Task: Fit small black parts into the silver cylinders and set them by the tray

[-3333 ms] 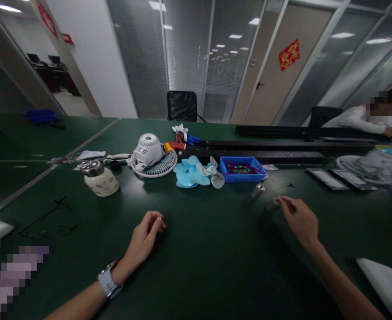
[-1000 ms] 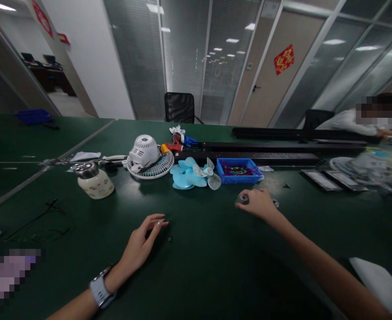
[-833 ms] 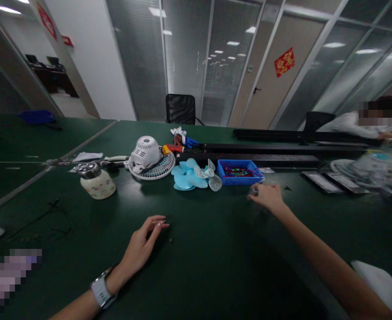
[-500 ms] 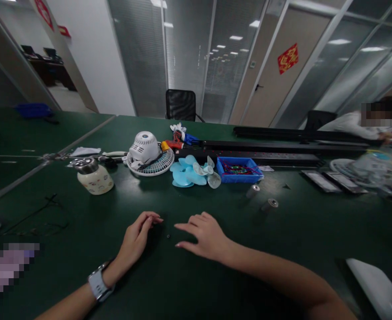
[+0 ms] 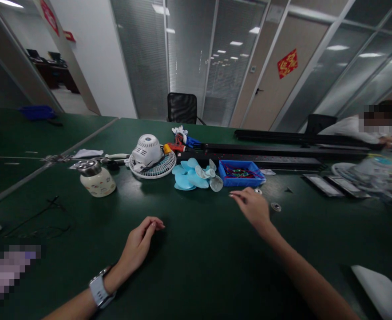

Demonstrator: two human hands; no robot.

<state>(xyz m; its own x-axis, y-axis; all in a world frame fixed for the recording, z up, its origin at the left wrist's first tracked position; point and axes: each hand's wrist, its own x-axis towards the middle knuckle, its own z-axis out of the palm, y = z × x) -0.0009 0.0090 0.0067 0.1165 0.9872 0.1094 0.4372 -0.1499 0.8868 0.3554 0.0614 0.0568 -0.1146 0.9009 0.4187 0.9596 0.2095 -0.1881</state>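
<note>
My left hand [image 5: 141, 240] rests on the green table [image 5: 189, 266] with its fingers curled together; I see nothing in them. Further right, my right hand [image 5: 254, 208] is raised over the table, thumb and fingers pinched together. Whatever the pinch may hold is too small or hidden to make out. Just behind and beside the right hand stand two small metal cylinders, one cylinder [image 5: 258, 191] partly covered by the hand, the other cylinder [image 5: 276, 207] to its right. A blue bin [image 5: 242, 182] with wires in it lies beyond the right fingertips.
Blue fan blades [image 5: 191, 175] and a white fan housing [image 5: 147, 151] on its grille lie behind my hands. A cream jar [image 5: 98, 183] stands at left. A red drill [image 5: 179, 144] and long black rails [image 5: 265, 150] lie further back. A person in white sleeves [image 5: 342, 126] sits at right.
My right hand has moved right and away from me, from beside my left hand to the metal cylinders, its fingers closing. The tiny ring-like piece between my hands is gone from the table.
</note>
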